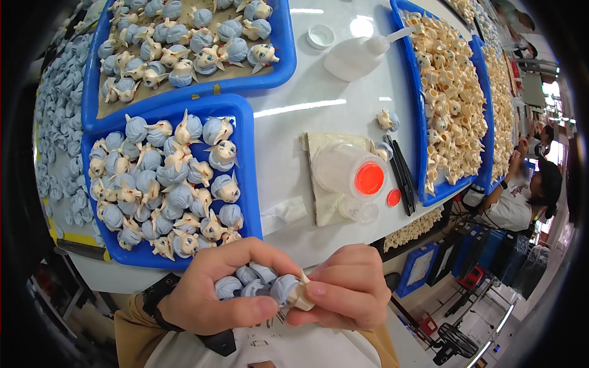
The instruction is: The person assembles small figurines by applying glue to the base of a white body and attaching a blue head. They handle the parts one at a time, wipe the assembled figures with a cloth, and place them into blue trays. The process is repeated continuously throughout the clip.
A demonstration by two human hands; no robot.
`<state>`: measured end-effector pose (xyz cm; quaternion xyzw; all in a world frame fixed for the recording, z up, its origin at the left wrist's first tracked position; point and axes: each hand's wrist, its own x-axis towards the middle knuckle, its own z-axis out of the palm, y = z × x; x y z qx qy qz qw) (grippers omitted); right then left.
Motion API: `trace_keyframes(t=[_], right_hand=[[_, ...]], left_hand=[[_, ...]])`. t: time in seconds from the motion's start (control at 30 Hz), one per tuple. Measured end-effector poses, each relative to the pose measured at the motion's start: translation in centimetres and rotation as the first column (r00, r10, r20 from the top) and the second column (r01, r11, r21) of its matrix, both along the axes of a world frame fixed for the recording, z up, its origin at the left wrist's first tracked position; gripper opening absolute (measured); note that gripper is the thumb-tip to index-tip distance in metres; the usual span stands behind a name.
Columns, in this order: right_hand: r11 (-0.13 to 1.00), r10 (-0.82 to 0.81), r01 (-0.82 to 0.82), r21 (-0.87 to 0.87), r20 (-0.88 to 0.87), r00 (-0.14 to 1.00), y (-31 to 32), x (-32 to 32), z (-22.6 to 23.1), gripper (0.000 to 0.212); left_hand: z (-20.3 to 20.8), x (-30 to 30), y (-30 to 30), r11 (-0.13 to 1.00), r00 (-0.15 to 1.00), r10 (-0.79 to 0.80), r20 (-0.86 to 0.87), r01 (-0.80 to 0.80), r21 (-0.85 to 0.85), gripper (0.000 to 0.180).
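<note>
My left hand (224, 285) is curled around several pale blue doll hair pieces (246, 283), close to my body. Between its thumb and forefinger is a doll head (293, 291), blue hair to the left and cream face part with a pointed ear to the right. My right hand (346, 288) pinches the cream part of that same head between thumb and fingers. The face itself is turned out of sight. Just beyond my left hand, a blue tray (250, 178) holds many blue-haired, long-eared doll heads (224, 153).
Another blue tray (285, 49) of heads lies farther back; loose hair pieces (64, 135) spread at far left. On the white table stand a squeeze bottle (356, 58), a plastic jar (334, 165) with red inside, and black tweezers (402, 175). A right-hand tray (423, 122) holds cream parts. A person (512, 199) sits at right.
</note>
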<state>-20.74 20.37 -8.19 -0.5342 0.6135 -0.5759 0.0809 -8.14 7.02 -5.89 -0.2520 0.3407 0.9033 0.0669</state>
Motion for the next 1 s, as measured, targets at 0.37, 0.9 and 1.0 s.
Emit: trace_keyframes(t=[0.37,0.9,1.0], right_hand=[[0.991,-0.116,0.131,0.035,-0.277,0.954,-1.0,1.9,0.6,0.044],[0.851,0.125,0.059,0.522,-0.311,0.942,-6.3,3.3,0.6,0.052],[0.852,0.112,0.042,0.521,-0.26,0.959,-6.5,3.5,1.5,0.053]], left_hand=[[0.4,1.0,-0.4,0.997,1.0,-0.027,-0.016,0.028,0.066,0.029],[-0.8,8.4,-0.9,0.687,0.632,0.726,-0.271,-0.648,0.33,0.037],[-0.7,7.7,-1.7,0.606,0.551,0.793,-0.261,-0.665,0.437,0.04]])
